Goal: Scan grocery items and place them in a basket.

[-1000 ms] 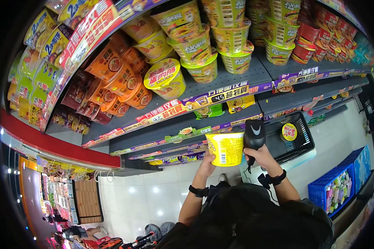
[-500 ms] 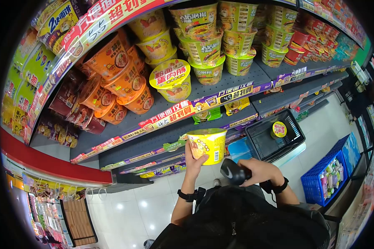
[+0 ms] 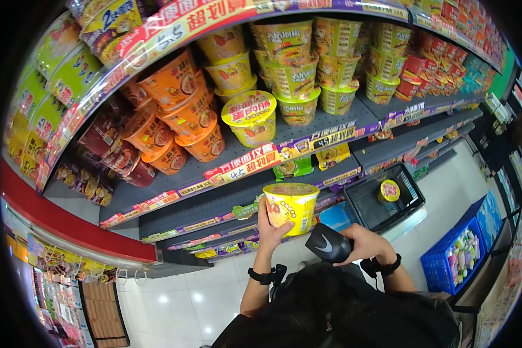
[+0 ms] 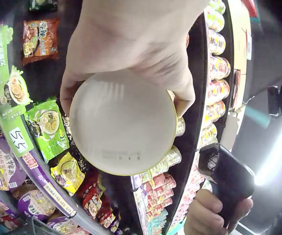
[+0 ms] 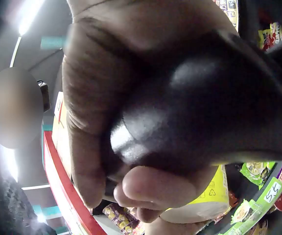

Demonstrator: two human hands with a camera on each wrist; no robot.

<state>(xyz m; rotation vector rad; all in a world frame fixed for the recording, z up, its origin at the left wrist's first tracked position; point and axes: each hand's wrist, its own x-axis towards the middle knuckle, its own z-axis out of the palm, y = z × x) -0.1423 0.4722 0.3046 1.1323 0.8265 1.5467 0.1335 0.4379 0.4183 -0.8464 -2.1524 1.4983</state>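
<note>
In the head view my left hand [image 3: 271, 232] grips a yellow instant noodle cup [image 3: 293, 209] by its side, lid up, its barcode side turned right. The left wrist view shows the cup's white base [image 4: 124, 127] with my fingers wrapped round it. My right hand [image 3: 366, 242] grips a black handheld barcode scanner [image 3: 326, 242], just right of and below the cup. Up close in the right wrist view, fingers curl round the scanner's body [image 5: 204, 107], and part of the yellow cup [image 5: 217, 193] appears beyond it.
A black basket [image 3: 354, 210] with one yellow noodle cup [image 3: 390, 190] inside stands beyond my right hand. Shelves ahead hold stacked orange cups [image 3: 188, 110] and green cups [image 3: 296, 81]. A blue crate [image 3: 435, 264] of small packs lies at the right.
The scanner, upright against the cup's right side a second ago, has dropped below it and tilted left. The cup has shifted left and stays in my left hand.
</note>
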